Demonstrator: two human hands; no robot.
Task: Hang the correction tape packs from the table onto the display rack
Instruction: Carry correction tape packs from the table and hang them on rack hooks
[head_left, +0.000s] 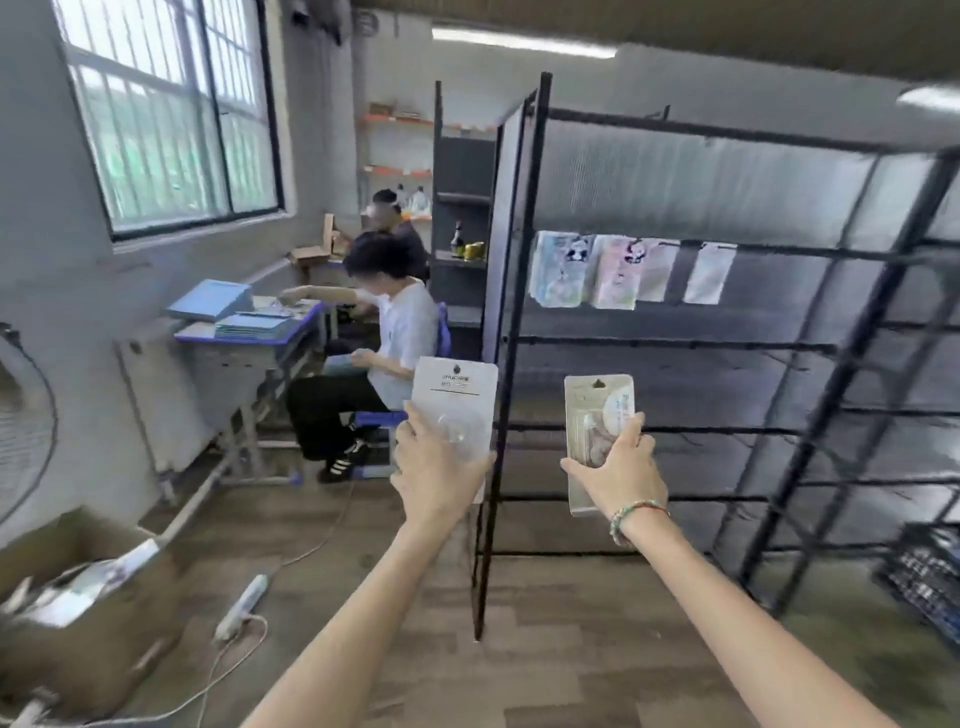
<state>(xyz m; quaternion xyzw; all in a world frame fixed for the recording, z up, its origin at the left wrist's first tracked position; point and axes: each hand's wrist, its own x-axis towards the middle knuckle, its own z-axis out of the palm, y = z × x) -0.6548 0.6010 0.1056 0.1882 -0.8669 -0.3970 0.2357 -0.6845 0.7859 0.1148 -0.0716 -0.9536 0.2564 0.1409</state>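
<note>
Right hand (615, 470) grips one pack (597, 415) upright, hang-hole on top, nearer the rack (675, 343) whose rail with hung packs (587, 270) lies above and ahead; left hand (436, 467) grips another pack (453, 400) (back facing me), left of the frame.

Open bays are seen between the horizontal bars of the black metal display rack (691, 343); four pale hanging packs (613, 273) occupy one upper bar's left part, and the black corner post (514, 332) stands nearest the hands.
</note>
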